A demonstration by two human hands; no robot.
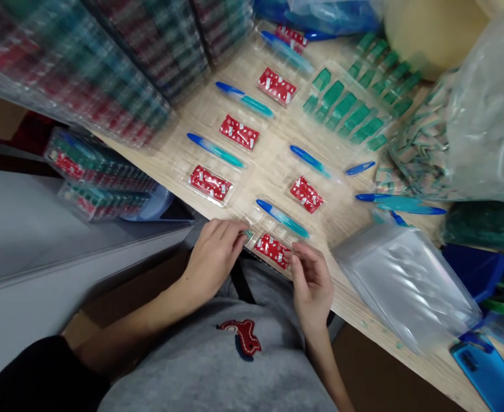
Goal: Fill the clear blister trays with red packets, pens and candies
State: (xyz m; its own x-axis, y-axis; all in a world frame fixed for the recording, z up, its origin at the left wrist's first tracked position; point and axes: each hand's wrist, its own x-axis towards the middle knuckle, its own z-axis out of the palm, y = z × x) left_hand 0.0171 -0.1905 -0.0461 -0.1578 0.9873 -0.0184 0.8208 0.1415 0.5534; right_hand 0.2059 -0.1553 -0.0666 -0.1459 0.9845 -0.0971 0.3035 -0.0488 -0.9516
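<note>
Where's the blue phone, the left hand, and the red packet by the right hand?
Blue phone (489,375): head view, on its back cover.
Left hand (214,252): head view, back of the hand.
Red packet (270,249): head view, middle of its printed wrapper.

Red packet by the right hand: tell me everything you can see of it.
The red packet is small and oblong, printed with white spots and pale figures, in what looks like glossy film. It lies flat near the front edge of the table, in a clear plastic tray, slanting down to the right, beside a blue pen. The right hand has its fingertips at the right end; whether they touch is unclear.
</note>
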